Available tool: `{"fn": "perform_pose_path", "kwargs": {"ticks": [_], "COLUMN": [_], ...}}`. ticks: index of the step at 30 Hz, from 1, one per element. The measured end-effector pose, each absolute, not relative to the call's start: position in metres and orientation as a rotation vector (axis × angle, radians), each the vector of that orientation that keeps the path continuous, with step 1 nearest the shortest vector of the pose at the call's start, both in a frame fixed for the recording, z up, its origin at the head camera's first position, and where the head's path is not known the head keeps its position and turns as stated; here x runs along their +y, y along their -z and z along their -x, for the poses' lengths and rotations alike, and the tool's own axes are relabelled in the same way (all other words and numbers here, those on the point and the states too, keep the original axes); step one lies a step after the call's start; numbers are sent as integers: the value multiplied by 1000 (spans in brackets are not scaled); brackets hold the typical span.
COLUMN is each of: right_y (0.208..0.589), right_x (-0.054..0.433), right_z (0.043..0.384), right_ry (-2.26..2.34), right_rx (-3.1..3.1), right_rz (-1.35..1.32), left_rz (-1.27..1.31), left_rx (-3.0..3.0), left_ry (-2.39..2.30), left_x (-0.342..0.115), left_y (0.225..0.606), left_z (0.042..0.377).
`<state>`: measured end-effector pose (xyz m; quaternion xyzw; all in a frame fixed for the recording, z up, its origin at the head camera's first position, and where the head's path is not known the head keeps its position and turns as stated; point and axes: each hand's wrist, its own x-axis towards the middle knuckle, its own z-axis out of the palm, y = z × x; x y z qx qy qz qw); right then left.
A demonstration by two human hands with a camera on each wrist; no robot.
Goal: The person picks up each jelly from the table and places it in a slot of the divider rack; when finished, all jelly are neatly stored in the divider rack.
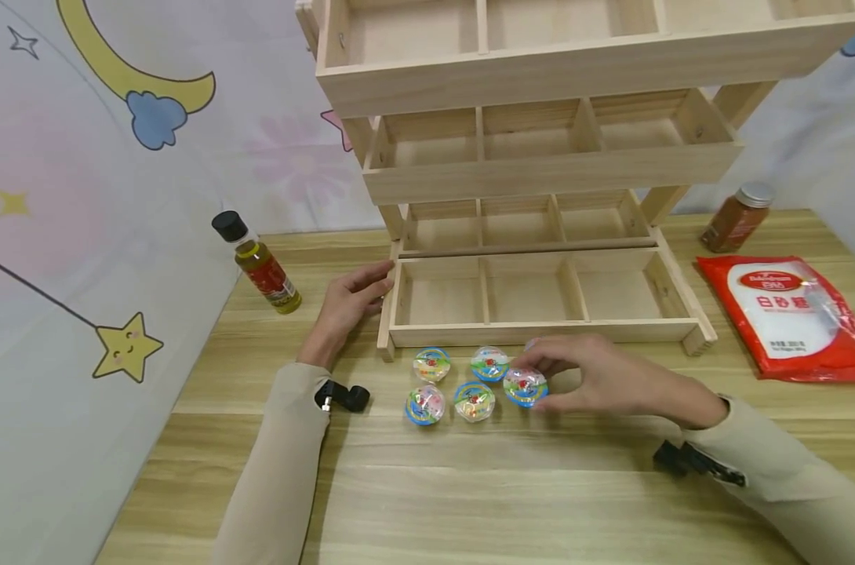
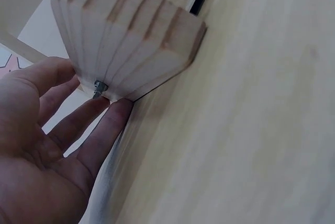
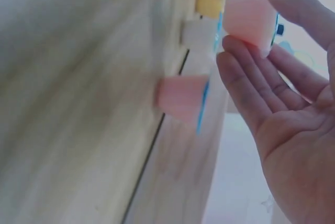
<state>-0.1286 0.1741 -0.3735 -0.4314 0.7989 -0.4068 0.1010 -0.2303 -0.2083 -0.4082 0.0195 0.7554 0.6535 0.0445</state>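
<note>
A small jelly cup [image 1: 525,388] with a blue-edged printed lid is pinched between the thumb and fingers of my right hand [image 1: 600,377]. In the right wrist view this cup [image 3: 247,22] is pink and held off the tabletop. Beside it stand other jelly cups, among them a yellow-lidded one [image 1: 474,402] and one at the front left [image 1: 424,405]. Another pink cup [image 3: 180,97] stands near the rack, mostly hidden by my right hand in the head view. My left hand [image 1: 350,302] touches the left foot [image 2: 125,30] of the wooden rack [image 1: 540,335] with its fingertips.
Tiers of divided wooden trays [image 1: 551,174] rise behind the cups, the top one [image 1: 590,71] jutting forward. An oil bottle [image 1: 267,275] stands at left. To the right are a spice jar [image 1: 738,220] and a red-and-white sugar bag [image 1: 787,322].
</note>
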Motion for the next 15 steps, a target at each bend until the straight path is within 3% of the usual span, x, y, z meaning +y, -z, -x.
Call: {"fn": "perform_pose_path", "kwargs": {"ticks": [7, 15], "right_y": [358, 342], "right_x": [170, 157], "right_z": [144, 161], "right_ry": [1195, 1271], "right_rx": [2443, 2405], "right_rz": [1295, 1114], "left_rz": [-66, -54], "left_rx": [2297, 2299], "left_ry": [-1993, -2002], "left_x": [-208, -209], "left_y": [408, 410], "left_z": [232, 231]}}
